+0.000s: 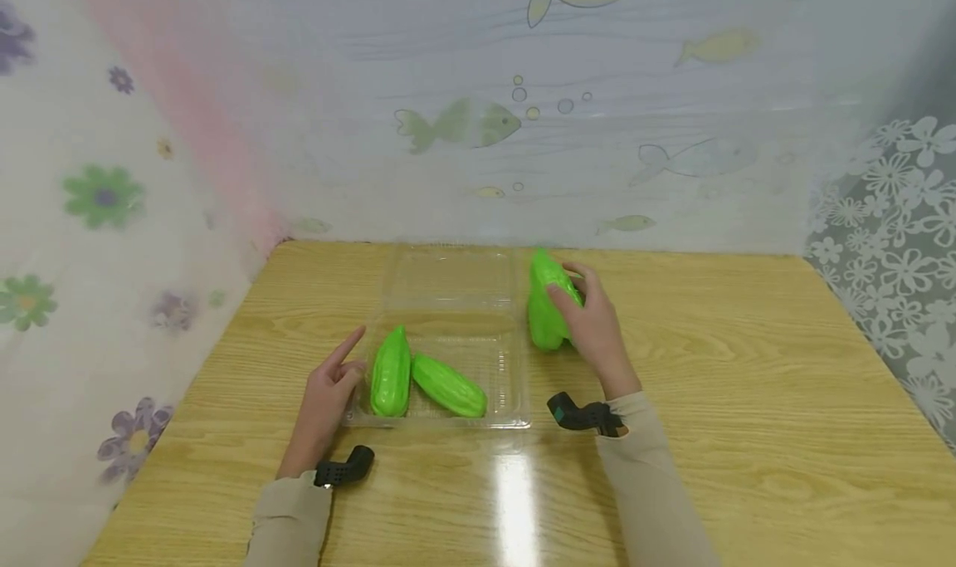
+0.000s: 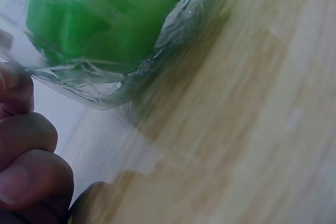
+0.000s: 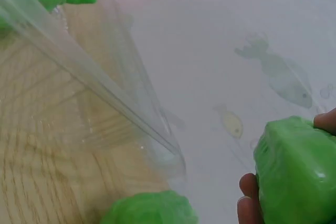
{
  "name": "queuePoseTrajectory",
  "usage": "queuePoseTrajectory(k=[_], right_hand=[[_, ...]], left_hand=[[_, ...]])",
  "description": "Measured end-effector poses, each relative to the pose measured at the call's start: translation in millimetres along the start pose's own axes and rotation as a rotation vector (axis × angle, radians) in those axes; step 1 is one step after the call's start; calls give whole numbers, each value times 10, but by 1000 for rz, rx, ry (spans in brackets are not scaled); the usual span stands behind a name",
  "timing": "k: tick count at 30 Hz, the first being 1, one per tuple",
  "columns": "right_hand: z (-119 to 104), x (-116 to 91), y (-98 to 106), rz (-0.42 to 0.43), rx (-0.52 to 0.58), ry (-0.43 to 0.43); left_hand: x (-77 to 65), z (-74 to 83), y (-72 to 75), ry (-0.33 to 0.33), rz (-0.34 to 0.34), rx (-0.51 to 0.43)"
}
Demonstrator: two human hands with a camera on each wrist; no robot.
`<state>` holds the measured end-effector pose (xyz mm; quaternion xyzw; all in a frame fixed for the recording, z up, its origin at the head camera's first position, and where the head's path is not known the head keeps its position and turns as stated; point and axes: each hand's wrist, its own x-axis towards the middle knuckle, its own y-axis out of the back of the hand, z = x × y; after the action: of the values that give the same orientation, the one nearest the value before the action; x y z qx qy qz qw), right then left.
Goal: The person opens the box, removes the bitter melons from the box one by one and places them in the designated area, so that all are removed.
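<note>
My right hand (image 1: 597,326) grips a bright green, ridged bitter melon (image 3: 296,171) to the right of a clear plastic clamshell box (image 1: 523,384). A second bitter melon (image 1: 548,322) lies just under it, partly hidden, and its end shows low in the right wrist view. Inside the box's base, a pointed bitter melon (image 1: 391,376) and a slanted bitter melon (image 1: 451,386) lie side by side. My left hand (image 1: 329,393) is at the box's left wall with its index finger extended. Its other fingers (image 2: 37,177) curl, and thumb and fingertips meet the clear rim.
The box's clear lid (image 1: 451,275) is folded back toward the wall. Wood-grain table (image 1: 732,368) extends to both sides. A fish-print curtain (image 1: 448,160) stands behind the table, with a flower-print sheet (image 1: 104,243) at the left and a lacy panel (image 1: 911,260) at the right.
</note>
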<state>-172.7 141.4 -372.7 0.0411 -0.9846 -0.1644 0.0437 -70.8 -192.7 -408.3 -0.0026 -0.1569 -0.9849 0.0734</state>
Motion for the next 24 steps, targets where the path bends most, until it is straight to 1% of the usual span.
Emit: queuePoseTrajectory(k=[7, 13, 19, 24], right_hand=[[92, 20, 124, 53, -25, 6], [147, 55, 228, 97, -23, -12], [214, 76, 334, 128, -41, -33], [276, 81, 407, 153, -57, -59]], left_hand=[[111, -277, 21, -27, -11, 15], [123, -276, 23, -27, -13, 20], [147, -299, 22, -36, -14, 1], [150, -281, 23, -20, -14, 8]])
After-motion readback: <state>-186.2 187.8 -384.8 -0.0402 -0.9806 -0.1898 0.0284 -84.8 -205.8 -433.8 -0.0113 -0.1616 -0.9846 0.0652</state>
